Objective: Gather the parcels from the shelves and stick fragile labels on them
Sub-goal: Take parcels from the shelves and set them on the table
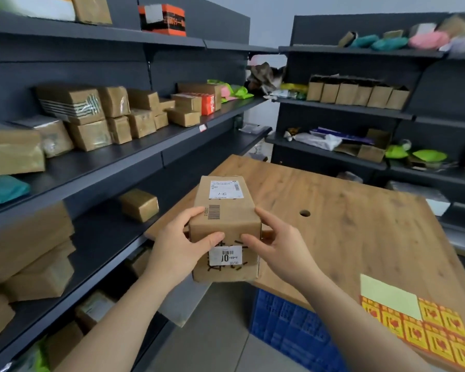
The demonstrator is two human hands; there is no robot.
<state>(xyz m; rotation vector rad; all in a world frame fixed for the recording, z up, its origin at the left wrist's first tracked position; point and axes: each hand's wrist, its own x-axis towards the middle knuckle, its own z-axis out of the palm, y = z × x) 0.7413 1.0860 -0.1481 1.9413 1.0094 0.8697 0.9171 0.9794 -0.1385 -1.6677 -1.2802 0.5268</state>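
— What fills the room from where you stand?

— Dark shelving runs down the left wall, with more shelving across the back right, both loaded with brown cartons and bright green, teal and pink mailers. In front stands a wooden table with a small round hole in its top. A blue crate sits on the floor under its near edge.

— And on the table?

— At the near right corner lies a sheet of fragile labels, yellow squares with red marks, and a pale blank patch over its upper left part.

— Where is the parcel?

— The parcel, a brown cardboard box, is held up in the air between the shelving and the table's left corner, its far end over the table edge. It has a white shipping label on top at the far end, a barcode printed nearer, and a small white sticker on the side facing the person.

— How do the hands sit on it?

— The left hand clasps the left near corner, thumb across the front face above the sticker, fingers curled over the top edge by the barcode. The right hand mirrors it on the right, thumb on the front face, fingers pressed along the right side. Both hands are closed on the box; the thumb tips nearly meet.
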